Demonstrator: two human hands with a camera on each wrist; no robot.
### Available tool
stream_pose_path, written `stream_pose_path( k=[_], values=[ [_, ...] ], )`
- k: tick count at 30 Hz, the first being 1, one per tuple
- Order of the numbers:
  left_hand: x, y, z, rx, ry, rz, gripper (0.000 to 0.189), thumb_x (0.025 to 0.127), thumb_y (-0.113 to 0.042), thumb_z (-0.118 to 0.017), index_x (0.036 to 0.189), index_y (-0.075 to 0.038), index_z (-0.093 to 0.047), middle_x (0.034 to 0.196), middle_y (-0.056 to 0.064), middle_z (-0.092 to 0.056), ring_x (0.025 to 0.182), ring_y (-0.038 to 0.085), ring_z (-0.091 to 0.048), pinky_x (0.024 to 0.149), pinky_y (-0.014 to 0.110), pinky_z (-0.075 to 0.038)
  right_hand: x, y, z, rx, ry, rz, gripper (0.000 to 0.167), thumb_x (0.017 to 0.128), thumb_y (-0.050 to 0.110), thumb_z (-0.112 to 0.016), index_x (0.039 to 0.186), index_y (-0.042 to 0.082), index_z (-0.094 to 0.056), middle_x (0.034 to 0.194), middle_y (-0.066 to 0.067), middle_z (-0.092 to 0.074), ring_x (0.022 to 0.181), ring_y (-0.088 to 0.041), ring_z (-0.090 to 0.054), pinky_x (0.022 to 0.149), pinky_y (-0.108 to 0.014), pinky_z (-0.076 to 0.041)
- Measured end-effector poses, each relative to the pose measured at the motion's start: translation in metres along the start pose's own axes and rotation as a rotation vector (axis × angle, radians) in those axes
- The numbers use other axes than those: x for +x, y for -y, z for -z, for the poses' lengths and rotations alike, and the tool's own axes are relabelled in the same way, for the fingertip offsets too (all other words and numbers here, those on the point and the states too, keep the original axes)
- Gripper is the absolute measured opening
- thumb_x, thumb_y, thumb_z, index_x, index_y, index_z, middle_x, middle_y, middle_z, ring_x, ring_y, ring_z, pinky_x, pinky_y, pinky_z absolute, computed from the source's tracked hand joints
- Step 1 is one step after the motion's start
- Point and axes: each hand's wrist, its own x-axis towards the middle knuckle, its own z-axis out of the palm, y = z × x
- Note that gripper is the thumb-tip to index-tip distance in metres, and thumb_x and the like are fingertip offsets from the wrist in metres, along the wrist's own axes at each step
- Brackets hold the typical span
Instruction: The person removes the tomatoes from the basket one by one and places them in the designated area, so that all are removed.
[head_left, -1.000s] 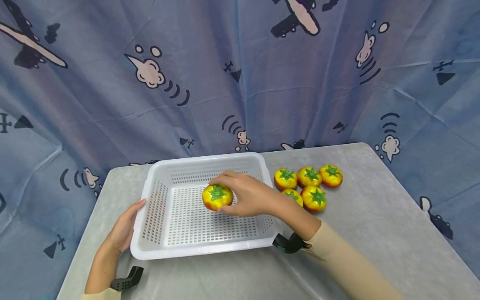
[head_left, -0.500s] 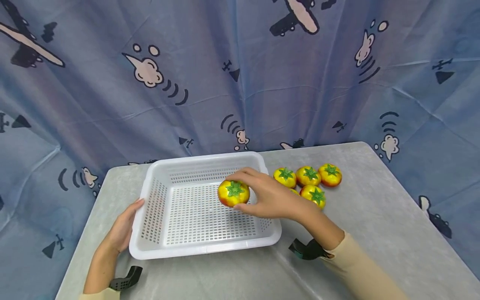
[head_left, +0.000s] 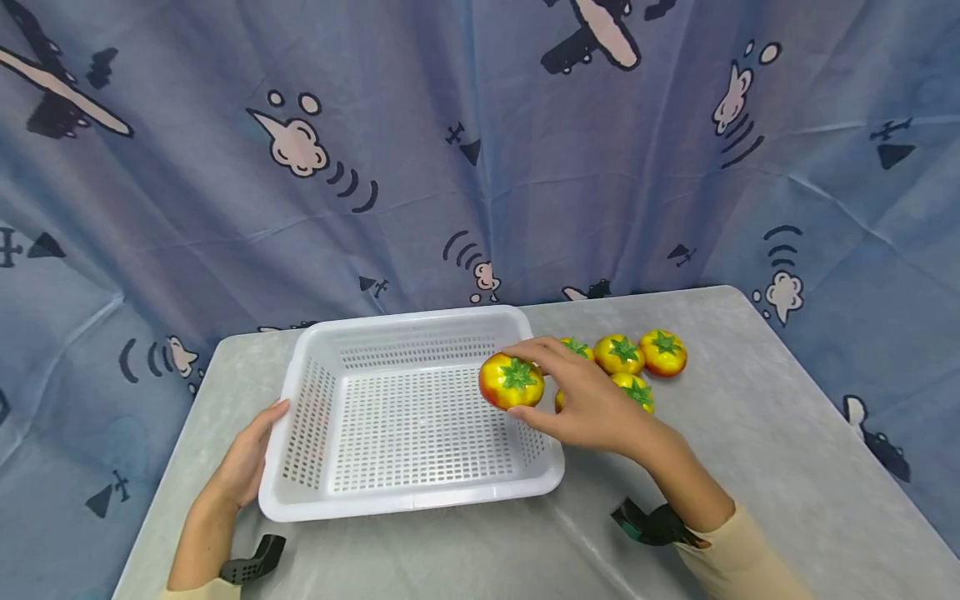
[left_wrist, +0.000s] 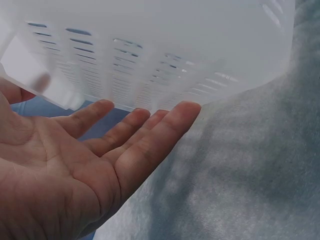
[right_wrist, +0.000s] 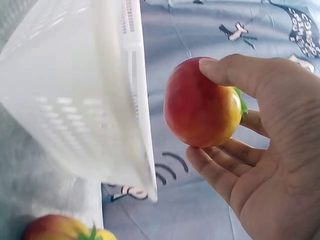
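My right hand point(head_left: 596, 408) pinches a yellow-and-red tomato point(head_left: 512, 382) with a green star-shaped leaf top. It is held up over the right end of a white perforated plastic basket point(head_left: 412, 502). Thumb and fingertips sit on opposite sides of the tomato point(right_wrist: 197, 107) in the right wrist view, with the basket wall to its left. My left hand point(head_left: 246, 457) holds the basket's left side, thumb at the rim and fingers along the outer wall. The left wrist view shows those fingertips point(left_wrist: 184, 114) right at the slotted wall. No tomato shows inside the basket.
Several more tomatoes point(head_left: 663, 352) stand grouped on the grey table point(head_left: 750, 442), right of the basket, partly hidden behind my right hand. A blue curtain point(head_left: 420, 167) with airplane prints hangs behind the table's far edge.
My right hand has carried the tomato rightward, from over the basket's middle to over its right end. The left hand and basket have stayed in place.
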Motion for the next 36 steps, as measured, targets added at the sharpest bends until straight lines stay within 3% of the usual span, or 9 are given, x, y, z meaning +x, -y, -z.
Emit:
stream_pose_path(
  k=[6, 12, 20, 23, 27, 30, 34, 36],
  values=[
    [0.001, 0.000, -0.002, 0.017, -0.014, 0.000, 0.075, 0.113, -0.056, -0.019, 0.171, -0.019, 0.010, 0.173, 0.029, -0.014, 0.125, 0.005, -0.052, 0.097, 0.023, -0.052, -0.015, -0.014, 0.004, -0.005, -0.089, -0.054, 0.070, 0.087, 0.023, -0.089, 0.150, 0.023, -0.057, 0.150, -0.006, -0.059, 0.129, -0.028, -0.063, 0.103, -0.054, -0.057],
    [0.003, 0.000, -0.004, 0.023, -0.011, -0.011, 0.073, 0.113, -0.056, -0.018, 0.171, -0.021, 0.010, 0.173, 0.029, -0.014, 0.138, 0.022, -0.046, 0.097, 0.026, -0.052, -0.029, -0.026, 0.009, 0.006, -0.147, -0.093, 0.069, 0.089, 0.025, -0.088, 0.150, 0.023, -0.057, 0.150, -0.006, -0.059, 0.135, -0.032, -0.058, 0.106, -0.060, -0.054],
    [0.006, 0.000, -0.006, 0.031, 0.002, -0.004, 0.073, 0.113, -0.056, -0.018, 0.171, -0.022, 0.010, 0.174, 0.028, -0.012, 0.144, 0.032, -0.041, 0.098, 0.027, -0.051, -0.045, -0.039, 0.013, -0.017, -0.216, -0.136, 0.069, 0.091, 0.028, -0.087, 0.152, 0.022, -0.056, 0.148, -0.006, -0.060, 0.129, -0.027, -0.059, 0.100, -0.058, -0.057],
    [0.003, -0.001, -0.002, 0.041, -0.007, -0.001, 0.073, 0.113, -0.056, -0.017, 0.171, -0.021, 0.011, 0.173, 0.030, -0.011, 0.141, 0.028, -0.044, 0.097, 0.027, -0.051, -0.045, -0.044, 0.014, -0.023, -0.243, -0.125, 0.068, 0.091, 0.027, -0.086, 0.152, 0.022, -0.056, 0.147, -0.006, -0.059, 0.128, -0.025, -0.059, 0.100, -0.058, -0.057],
    [0.001, -0.002, 0.002, 0.042, 0.010, -0.002, 0.073, 0.113, -0.055, -0.016, 0.171, -0.019, 0.011, 0.172, 0.031, -0.012, 0.128, 0.009, -0.052, 0.097, 0.027, -0.052, -0.050, -0.050, 0.018, -0.028, -0.276, -0.142, 0.067, 0.091, 0.023, -0.086, 0.151, 0.021, -0.056, 0.148, -0.009, -0.058, 0.129, -0.028, -0.059, 0.101, -0.060, -0.056],
    [0.002, -0.003, 0.003, 0.030, 0.025, -0.013, 0.073, 0.113, -0.055, -0.017, 0.171, -0.019, 0.011, 0.172, 0.031, -0.013, 0.122, 0.002, -0.055, 0.097, 0.027, -0.052, -0.052, -0.052, 0.022, -0.045, -0.301, -0.139, 0.069, 0.091, 0.020, -0.086, 0.152, 0.021, -0.055, 0.148, -0.010, -0.058, 0.129, -0.030, -0.060, 0.100, -0.062, -0.055],
    [0.002, -0.001, 0.002, 0.024, 0.023, -0.011, 0.073, 0.113, -0.055, -0.016, 0.170, -0.019, 0.012, 0.172, 0.031, -0.012, 0.123, 0.002, -0.055, 0.097, 0.026, -0.053, -0.051, -0.053, 0.027, -0.043, -0.329, -0.123, 0.070, 0.091, 0.019, -0.086, 0.153, 0.023, -0.055, 0.149, -0.010, -0.058, 0.129, -0.031, -0.060, 0.099, -0.063, -0.055],
    [0.001, 0.000, 0.001, 0.031, 0.019, -0.005, 0.072, 0.113, -0.055, -0.016, 0.170, -0.020, 0.012, 0.172, 0.031, -0.011, 0.129, 0.009, -0.052, 0.097, 0.026, -0.052, -0.052, -0.053, 0.027, -0.028, -0.340, -0.134, 0.070, 0.090, 0.019, -0.086, 0.153, 0.023, -0.055, 0.149, -0.010, -0.057, 0.129, -0.031, -0.058, 0.099, -0.064, -0.055]
  ],
)
